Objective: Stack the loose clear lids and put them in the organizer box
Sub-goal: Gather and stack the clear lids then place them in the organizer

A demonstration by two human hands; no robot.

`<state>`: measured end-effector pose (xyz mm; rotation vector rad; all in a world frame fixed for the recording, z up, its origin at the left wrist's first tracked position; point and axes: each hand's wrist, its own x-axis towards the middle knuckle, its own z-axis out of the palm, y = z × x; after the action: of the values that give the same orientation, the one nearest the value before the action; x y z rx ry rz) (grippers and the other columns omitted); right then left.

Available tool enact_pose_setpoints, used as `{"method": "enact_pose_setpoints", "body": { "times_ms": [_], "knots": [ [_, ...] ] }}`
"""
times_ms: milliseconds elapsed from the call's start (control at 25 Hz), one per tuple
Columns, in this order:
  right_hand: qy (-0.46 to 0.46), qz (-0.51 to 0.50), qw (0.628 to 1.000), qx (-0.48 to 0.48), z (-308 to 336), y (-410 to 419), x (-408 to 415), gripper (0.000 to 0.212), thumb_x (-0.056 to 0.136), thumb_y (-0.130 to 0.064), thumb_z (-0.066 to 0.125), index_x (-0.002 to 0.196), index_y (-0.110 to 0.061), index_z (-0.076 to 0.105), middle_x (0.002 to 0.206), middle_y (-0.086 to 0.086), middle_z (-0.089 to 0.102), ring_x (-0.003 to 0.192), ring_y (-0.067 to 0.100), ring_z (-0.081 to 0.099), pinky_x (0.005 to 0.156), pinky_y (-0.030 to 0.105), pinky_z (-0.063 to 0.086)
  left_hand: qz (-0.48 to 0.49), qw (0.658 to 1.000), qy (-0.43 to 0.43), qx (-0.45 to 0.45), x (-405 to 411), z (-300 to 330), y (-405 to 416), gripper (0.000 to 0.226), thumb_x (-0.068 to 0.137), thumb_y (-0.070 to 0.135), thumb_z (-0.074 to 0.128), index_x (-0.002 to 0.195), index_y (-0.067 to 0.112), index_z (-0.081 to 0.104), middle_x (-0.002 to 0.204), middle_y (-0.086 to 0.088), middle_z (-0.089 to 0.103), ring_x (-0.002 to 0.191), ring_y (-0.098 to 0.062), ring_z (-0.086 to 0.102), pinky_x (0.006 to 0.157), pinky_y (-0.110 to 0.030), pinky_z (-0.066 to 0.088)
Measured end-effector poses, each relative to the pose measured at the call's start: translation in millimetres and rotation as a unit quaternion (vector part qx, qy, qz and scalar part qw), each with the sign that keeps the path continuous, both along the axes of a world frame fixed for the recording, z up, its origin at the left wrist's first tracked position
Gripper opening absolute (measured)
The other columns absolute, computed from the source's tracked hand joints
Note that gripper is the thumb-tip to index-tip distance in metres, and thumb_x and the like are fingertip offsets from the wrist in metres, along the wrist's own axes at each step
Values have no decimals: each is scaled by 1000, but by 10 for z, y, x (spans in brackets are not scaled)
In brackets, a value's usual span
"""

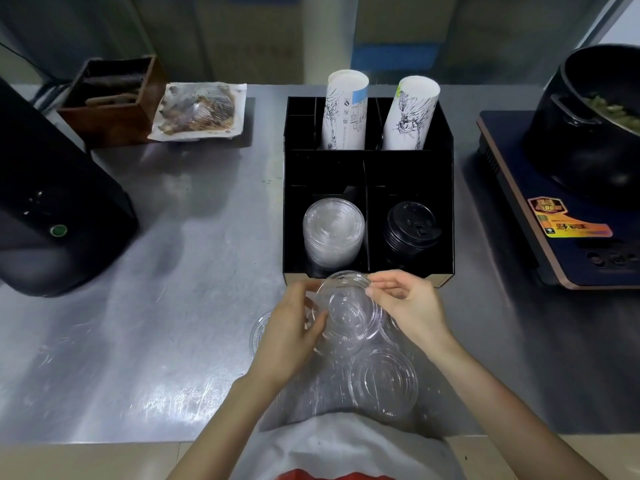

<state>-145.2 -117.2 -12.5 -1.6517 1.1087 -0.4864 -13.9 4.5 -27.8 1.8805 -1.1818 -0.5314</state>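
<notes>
My left hand [294,336] and my right hand [408,306] together hold a small stack of clear lids [349,313] just in front of the black organizer box [287,209]. More loose clear lids [384,381] lie on the steel counter below my hands, one [258,329] peeking out left of my left hand. The box's front left compartment holds a stack of clear lids [334,232]. Its front right compartment holds black lids [410,228].
Two sleeves of paper cups [346,112] stand in the box's rear compartments. A black appliance [52,209] sits at the left, an induction cooker [554,216] with a black pot [595,119] at the right. A wooden box [110,98] and wrapped food tray [199,110] are at the back.
</notes>
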Motion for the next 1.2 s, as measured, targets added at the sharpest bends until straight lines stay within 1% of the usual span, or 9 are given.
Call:
{"method": "enact_pose_setpoints", "body": {
  "times_ms": [120, 240, 400, 560, 680, 800, 920, 1040, 1200],
  "knots": [
    [-5, 2, 1000, -17, 87, -91, 76, 20, 74, -14, 70, 77, -33, 63, 74, -13, 65, 62, -9, 57, 64, 8, 47, 15, 1000, -8, -10, 91, 101, -108, 27, 82, 5, 60, 104, 16, 49, 100, -6, 58, 77, -5, 55, 62, -6, 42],
    [-8, -4, 999, -34, 163, -205, 183, 13, 75, -14, 68, 83, -24, 65, 72, -10, 65, 58, -13, 56, 59, 2, 46, 21, 999, -35, -13, 172, 216, -222, 29, 81, 4, 60, 108, 9, 50, 104, -8, 55, 75, -7, 53, 63, -7, 42],
    [-8, -24, 999, -34, 231, -355, 335, 11, 76, -15, 67, 83, -24, 65, 73, -7, 65, 53, -8, 56, 56, 3, 47, 15, 997, -71, 3, 241, 315, -365, 49, 81, 12, 63, 125, 8, 40, 122, -11, 45, 91, -18, 52, 81, -24, 44],
    [-4, -31, 998, -51, 305, -493, 479, 10, 77, -16, 65, 85, -21, 65, 78, -3, 65, 63, 3, 59, 60, 3, 45, -26, 993, -103, 41, 310, 360, -488, 78, 76, 27, 69, 136, 7, 23, 139, -14, 33, 122, -27, 34, 100, -28, 26],
    [11, -26, 997, -76, 322, -590, 591, 10, 78, -15, 64, 88, -18, 65, 90, 2, 63, 69, 3, 57, 59, -2, 42, -38, 983, -162, 75, 377, 367, -587, 90, 70, 36, 73, 136, 6, 21, 143, -13, 29, 123, -31, 29, 102, -37, 25],
    [29, -10, 994, -105, 302, -654, 692, 12, 79, -15, 63, 91, -17, 64, 94, 3, 58, 68, 2, 54, 60, -3, 41, -28, 979, -180, 93, 443, 381, -689, 90, 69, 35, 74, 135, 5, 22, 143, -14, 29, 122, -32, 29, 99, -39, 26],
    [60, 14, 989, -133, 259, -694, 759, 17, 81, -14, 60, 98, -14, 62, 99, 6, 57, 73, 7, 55, 64, 5, 43, -20, 976, -189, 107, 503, 370, -781, 85, 73, 35, 70, 135, 5, 21, 144, -13, 28, 124, -31, 27, 99, -40, 25],
    [93, 36, 982, -159, 217, -702, 788, 24, 83, -14, 56, 107, -13, 59, 108, 8, 56, 90, 15, 54, 80, 22, 46, -21, 975, -188, 119, 524, 337, -838, 82, 76, 35, 67, 136, 4, 19, 147, -13, 23, 128, -29, 24, 99, -38, 22],
    [150, 89, 961, -212, 175, -669, 807, 31, 86, -16, 51, 117, -11, 52, 115, 9, 49, 107, 23, 42, 87, 25, 38, -15, 974, -179, 140, 521, 295, -857, 78, 79, 35, 64, 135, 4, 20, 149, -16, 20, 130, -31, 23, 100, -38, 22]
  ]
}}
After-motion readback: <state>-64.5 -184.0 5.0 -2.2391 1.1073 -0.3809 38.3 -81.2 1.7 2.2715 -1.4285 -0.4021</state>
